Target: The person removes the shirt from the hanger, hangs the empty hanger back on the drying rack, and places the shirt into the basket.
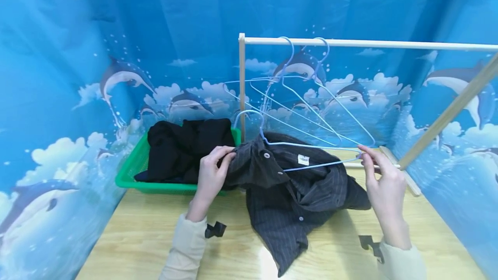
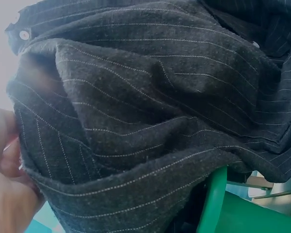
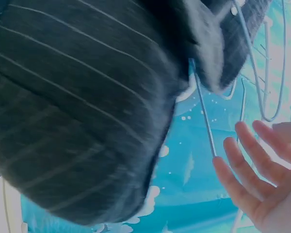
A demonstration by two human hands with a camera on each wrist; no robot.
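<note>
A dark pinstriped button shirt hangs bunched above the table, its collar and a white label facing up. My left hand pinches the shirt near one shoulder; the left wrist view shows the fingertips at the cloth's edge. A light blue wire hanger has one end inside the shirt, with its hook rising by the collar. Its other end sticks out past the neck opening, where my right hand pinches it between thumb and fingers. The hanger end inside the shirt is hidden.
On the left, a green basket holds black clothing. Behind the shirt stands a rack with a pale rail, and two blue hangers hang from it. A dolphin-print curtain surrounds the wooden table.
</note>
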